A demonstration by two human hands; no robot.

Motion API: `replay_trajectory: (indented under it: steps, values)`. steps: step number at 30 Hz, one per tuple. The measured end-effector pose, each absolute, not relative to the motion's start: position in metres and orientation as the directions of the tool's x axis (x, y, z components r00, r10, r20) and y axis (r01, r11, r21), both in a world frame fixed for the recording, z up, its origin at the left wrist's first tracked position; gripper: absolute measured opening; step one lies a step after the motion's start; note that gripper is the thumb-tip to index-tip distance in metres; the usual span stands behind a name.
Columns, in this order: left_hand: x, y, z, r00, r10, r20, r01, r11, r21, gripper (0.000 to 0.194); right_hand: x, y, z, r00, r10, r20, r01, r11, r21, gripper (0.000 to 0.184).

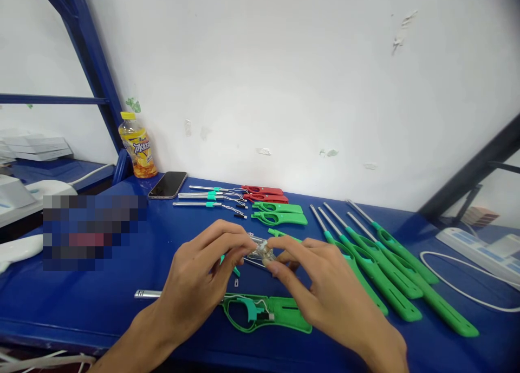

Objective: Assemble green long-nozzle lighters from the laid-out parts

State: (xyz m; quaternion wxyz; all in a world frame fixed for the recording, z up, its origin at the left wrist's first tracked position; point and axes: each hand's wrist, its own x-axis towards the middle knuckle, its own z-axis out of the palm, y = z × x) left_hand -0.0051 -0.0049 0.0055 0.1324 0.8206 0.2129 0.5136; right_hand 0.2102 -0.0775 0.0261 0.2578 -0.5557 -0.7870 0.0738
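Observation:
Above the middle of the table my left hand (207, 270) and my right hand (320, 286) are both closed in a pinch. Between their fingertips is a small clear plastic part (264, 250) with a whitish end; the fingers hide much of it. Below the hands lies an opened green lighter handle (290, 311), with a teal trigger (249, 309), wires and a black piece inside. Its metal tube (147, 294) sticks out left, past my left wrist. A tiny whitish clip (236, 282) and a teal piece (236, 272) rest near my left fingers.
Several green long-neck lighters (377, 270) lie on the right. Behind my hands are red handles (266, 198), green handles (280, 218) and metal tubes with wires (195, 204). A phone (168, 184) and a drink bottle (138, 148) stand back left; a power strip (479, 251) lies far right.

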Motion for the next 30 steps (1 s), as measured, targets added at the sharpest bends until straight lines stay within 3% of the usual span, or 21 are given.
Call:
replay_trajectory:
  steps: [11,18,30]
  values:
    - [-0.004,-0.005,0.006,0.369,0.471,0.801,0.174,-0.882,0.438,0.026,0.207,-0.078,0.027,-0.298,0.908,0.295,0.812,0.404,-0.421,0.018]
    - [-0.004,-0.004,0.004,0.351,0.465,0.813,0.171,-0.885,0.433,0.021,0.201,-0.080,0.027,-0.312,0.905,0.288,0.735,0.422,-0.531,0.002]
    - [-0.005,-0.002,-0.005,0.357,0.488,0.796,0.232,-0.872,0.431,0.019,0.194,-0.076,0.024,-0.340,0.919,0.200,0.648,0.383,-0.659,0.019]
